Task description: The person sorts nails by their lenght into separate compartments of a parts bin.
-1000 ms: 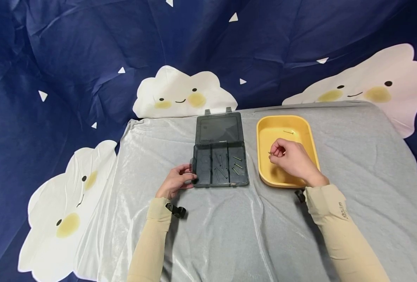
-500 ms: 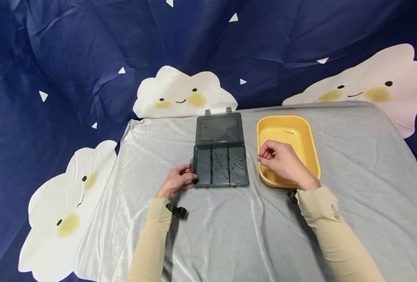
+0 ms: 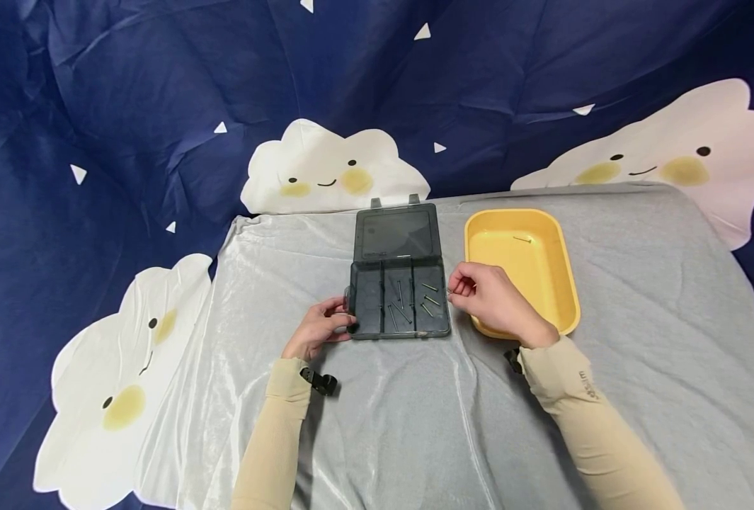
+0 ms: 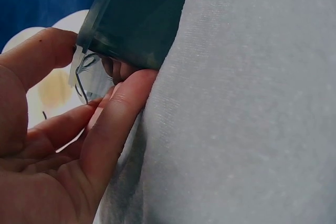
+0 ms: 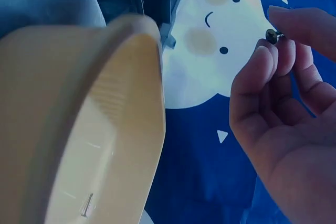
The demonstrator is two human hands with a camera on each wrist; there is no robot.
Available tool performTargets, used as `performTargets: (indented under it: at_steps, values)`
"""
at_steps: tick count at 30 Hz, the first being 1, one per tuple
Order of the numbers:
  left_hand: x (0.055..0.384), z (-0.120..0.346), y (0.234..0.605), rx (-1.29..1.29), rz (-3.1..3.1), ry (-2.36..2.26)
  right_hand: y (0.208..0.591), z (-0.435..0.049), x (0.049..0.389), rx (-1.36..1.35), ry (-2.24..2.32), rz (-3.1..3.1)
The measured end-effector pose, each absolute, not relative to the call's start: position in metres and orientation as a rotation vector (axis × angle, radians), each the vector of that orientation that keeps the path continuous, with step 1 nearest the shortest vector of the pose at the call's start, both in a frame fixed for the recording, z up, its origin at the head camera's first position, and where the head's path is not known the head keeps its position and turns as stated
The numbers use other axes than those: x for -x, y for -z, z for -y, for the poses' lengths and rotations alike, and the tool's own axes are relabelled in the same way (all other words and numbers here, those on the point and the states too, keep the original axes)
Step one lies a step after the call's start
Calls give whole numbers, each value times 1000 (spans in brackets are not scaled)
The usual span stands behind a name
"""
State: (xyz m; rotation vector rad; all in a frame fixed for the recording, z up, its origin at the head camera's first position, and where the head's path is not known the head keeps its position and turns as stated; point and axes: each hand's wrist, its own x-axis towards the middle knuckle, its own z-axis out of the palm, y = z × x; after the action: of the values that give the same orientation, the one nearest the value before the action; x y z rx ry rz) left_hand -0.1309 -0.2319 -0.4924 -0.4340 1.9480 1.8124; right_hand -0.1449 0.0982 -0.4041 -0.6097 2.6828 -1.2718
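Note:
My left hand (image 3: pixel 316 327) grips the left edge of a dark, see-through compartment box (image 3: pixel 365 304), thumb on one side and fingers beneath. The box lies with its lid (image 3: pixel 397 232) folded back. Dark, thin screws (image 3: pixel 399 290) lie in the middle compartment, and brass-coloured screws (image 3: pixel 432 300) in the right one. Between thumb and fingertips my right hand (image 3: pixel 494 301) pinches a screw (image 5: pixel 272 36), its cross-slotted head showing in the right wrist view. That hand is just right of the box, over the near left rim of a yellow tray (image 3: pixel 570 283).
One screw (image 3: pixel 522 239) lies at the far end of the yellow tray. A grey cloth (image 3: pixel 402 425) covers the table. Behind hangs a dark blue curtain (image 3: pixel 351 71) with clouds on it.
My right hand has moved left and slightly toward me with its screw, from over the yellow tray to beside the box's right wall. The left hand and box have stayed put.

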Motion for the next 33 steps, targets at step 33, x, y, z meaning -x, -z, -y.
performTargets:
  at_steps: [33]
  values:
    - [131,233,493,437,-1940,-1811,442,-71,141,931,982,-2739]
